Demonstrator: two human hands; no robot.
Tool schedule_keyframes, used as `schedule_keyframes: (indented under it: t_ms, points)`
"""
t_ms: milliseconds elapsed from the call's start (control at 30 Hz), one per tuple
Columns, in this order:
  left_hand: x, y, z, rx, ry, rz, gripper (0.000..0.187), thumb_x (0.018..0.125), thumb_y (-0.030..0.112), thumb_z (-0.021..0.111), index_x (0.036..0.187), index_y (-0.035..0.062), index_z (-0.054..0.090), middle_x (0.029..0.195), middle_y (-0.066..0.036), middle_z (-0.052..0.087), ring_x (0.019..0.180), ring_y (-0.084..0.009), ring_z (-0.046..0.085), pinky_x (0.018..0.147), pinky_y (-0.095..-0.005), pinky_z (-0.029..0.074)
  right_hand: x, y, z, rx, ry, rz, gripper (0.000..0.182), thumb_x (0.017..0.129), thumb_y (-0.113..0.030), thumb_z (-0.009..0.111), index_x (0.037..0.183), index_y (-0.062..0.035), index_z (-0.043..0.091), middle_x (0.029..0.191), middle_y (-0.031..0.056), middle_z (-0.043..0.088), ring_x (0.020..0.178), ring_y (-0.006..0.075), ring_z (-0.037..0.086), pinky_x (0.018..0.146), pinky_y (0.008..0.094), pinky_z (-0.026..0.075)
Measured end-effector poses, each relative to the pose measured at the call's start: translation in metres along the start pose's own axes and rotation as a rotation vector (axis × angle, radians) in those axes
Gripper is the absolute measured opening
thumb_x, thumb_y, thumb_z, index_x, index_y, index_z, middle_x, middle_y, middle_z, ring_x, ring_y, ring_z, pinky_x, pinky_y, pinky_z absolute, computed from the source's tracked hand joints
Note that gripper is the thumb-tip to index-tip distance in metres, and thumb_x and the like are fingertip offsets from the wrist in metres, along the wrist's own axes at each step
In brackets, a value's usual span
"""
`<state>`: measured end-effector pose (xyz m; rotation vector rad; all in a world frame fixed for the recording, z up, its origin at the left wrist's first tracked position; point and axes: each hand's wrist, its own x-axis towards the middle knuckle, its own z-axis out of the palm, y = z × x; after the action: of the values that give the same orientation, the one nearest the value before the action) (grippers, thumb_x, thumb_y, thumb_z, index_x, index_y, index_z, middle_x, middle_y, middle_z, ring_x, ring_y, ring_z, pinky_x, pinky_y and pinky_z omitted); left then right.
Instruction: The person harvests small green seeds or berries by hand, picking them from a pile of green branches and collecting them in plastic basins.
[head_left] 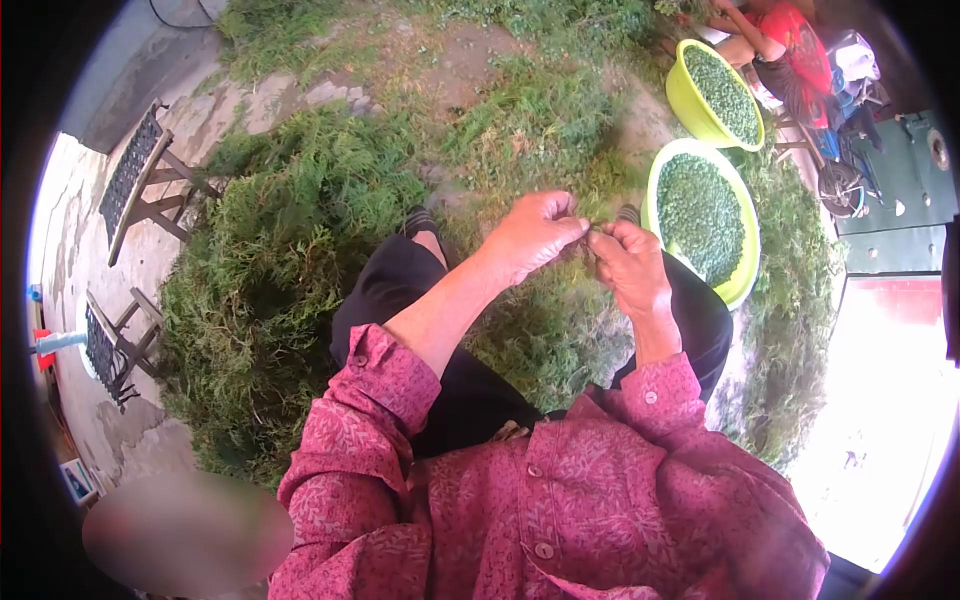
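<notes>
My left hand [540, 235] is raised at the centre, its fingers curled and thumb pressed toward the fingertips. Close beside it, my right hand [630, 262] is also closed in a pinch, and the fingertips of both almost meet. Something small and dark seems to be between them, too small to make out. To the right of my right hand stands a yellow-green basin [750, 255] holding many small green pieces [700, 215]. A large heap of green leafy branches [290, 240] lies left of my legs.
Behind the near basin is a second yellow-green basin [688, 105] with similar green pieces. A person in red [795, 45] sits at the upper right near a wheel [841, 188]. Two small stools [150, 190] [125, 340] stand at left. More branches [530, 125] cover the ground ahead.
</notes>
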<state>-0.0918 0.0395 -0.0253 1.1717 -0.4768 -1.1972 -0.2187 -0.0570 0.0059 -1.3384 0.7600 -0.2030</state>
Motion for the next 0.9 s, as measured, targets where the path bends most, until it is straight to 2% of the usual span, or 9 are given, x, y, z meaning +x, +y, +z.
schedule_keyframes:
  t_ms: [67, 167, 267, 333, 433, 500, 633, 700, 900]
  points:
    - [-0.002, 0.002, 0.0, 0.106, -0.007, 0.011, 0.013, 0.082, 0.012, 0.058, 0.074, 0.005, 0.052, 0.064, 0.0, 0.05, 0.056, -0.0067, 0.046, 0.046, -0.0217, 0.035, 0.005, 0.009, -0.001, -0.662, 0.173, -0.36, 0.013, 0.075, -0.014, 0.061, 0.075, -0.0011, 0.058, 0.06, 0.0067, 0.056, 0.046, 0.0186, 0.046, 0.049, 0.0318, 0.04]
    - [-0.005, 0.005, -0.001, 0.225, -0.046, -0.013, 0.012, 0.082, 0.013, 0.059, 0.075, 0.0046, 0.054, 0.063, 0.0, 0.05, 0.055, -0.0064, 0.046, 0.046, -0.0221, 0.035, 0.006, 0.013, 0.003, -1.096, 0.312, -0.407, 0.015, 0.071, -0.015, 0.058, 0.077, -0.0017, 0.06, 0.068, 0.0161, 0.06, 0.056, 0.0314, 0.055, 0.061, 0.0398, 0.045]
    - [-0.004, 0.0, -0.004, 0.27, -0.087, -0.096, 0.013, 0.079, 0.016, 0.06, 0.078, 0.0034, 0.056, 0.064, -0.003, 0.054, 0.055, -0.0135, 0.05, 0.048, -0.0272, 0.039, 0.023, 0.028, -0.036, -1.063, 0.375, -0.449, 0.012, 0.072, -0.015, 0.055, 0.077, -0.0048, 0.061, 0.074, 0.0185, 0.061, 0.065, 0.0332, 0.06, 0.064, 0.0407, 0.046]
    - [-0.003, -0.012, -0.009, 1.002, -0.056, 0.344, 0.018, 0.074, 0.019, 0.062, 0.082, 0.0029, 0.058, 0.067, -0.01, 0.058, 0.065, -0.025, 0.057, 0.058, -0.0357, 0.044, 0.027, 0.02, -0.074, -1.223, 0.531, -0.428, 0.012, 0.073, -0.016, 0.054, 0.078, -0.0065, 0.061, 0.073, 0.0186, 0.061, 0.067, 0.0329, 0.061, 0.065, 0.0403, 0.047]
    - [-0.015, -0.005, 0.0, 1.293, -0.386, 0.014, 0.027, 0.07, 0.022, 0.063, 0.09, 0.0042, 0.059, 0.077, -0.015, 0.06, 0.08, -0.033, 0.058, 0.07, -0.042, 0.046, 0.066, 0.029, -0.201, -1.285, 0.748, -0.391, 0.024, 0.076, -0.026, 0.055, 0.093, -0.0102, 0.061, 0.075, 0.0186, 0.061, 0.071, 0.0328, 0.061, 0.069, 0.0405, 0.047]
    - [-0.016, -0.006, 0.0, 1.387, -0.308, -0.036, 0.029, 0.071, 0.023, 0.062, 0.093, 0.0046, 0.059, 0.08, -0.015, 0.06, 0.083, -0.0323, 0.058, 0.073, -0.0421, 0.046, 0.065, 0.006, -0.235, -1.654, 1.043, -0.261, 0.039, 0.076, -0.033, 0.057, 0.105, -0.0073, 0.059, 0.083, 0.0187, 0.063, 0.082, 0.0322, 0.06, 0.076, 0.0397, 0.046]
    - [-0.014, 0.016, -0.006, 1.365, -0.071, -0.06, 0.032, 0.076, 0.027, 0.06, 0.099, 0.0051, 0.057, 0.089, -0.017, 0.061, 0.089, -0.0327, 0.058, 0.078, -0.0427, 0.045, 0.057, -0.011, -0.26, -1.693, 1.048, -0.338, 0.049, 0.074, -0.038, 0.06, 0.108, -0.0028, 0.058, 0.092, 0.0197, 0.063, 0.09, 0.032, 0.059, 0.082, 0.0386, 0.044]
    - [-0.013, 0.024, -0.008, 1.303, -0.002, -0.025, 0.033, 0.077, 0.031, 0.059, 0.098, 0.0047, 0.057, 0.091, -0.018, 0.061, 0.09, -0.0339, 0.057, 0.077, -0.0435, 0.045, 0.046, -0.014, -0.245, -1.413, 0.711, -0.031, 0.048, 0.072, -0.037, 0.063, 0.102, 0.0009, 0.06, 0.093, 0.0211, 0.063, 0.088, 0.0319, 0.059, 0.081, 0.0377, 0.045]
    - [-0.016, 0.038, -0.014, 1.256, 0.141, 0.028, 0.033, 0.077, 0.033, 0.059, 0.095, 0.0047, 0.058, 0.088, -0.017, 0.062, 0.086, -0.0343, 0.059, 0.075, -0.0431, 0.046, 0.035, 0.011, -0.227, -1.335, 0.462, 0.033, 0.037, 0.073, -0.033, 0.062, 0.093, -0.0017, 0.064, 0.09, 0.0175, 0.064, 0.085, 0.0293, 0.062, 0.077, 0.0349, 0.046]
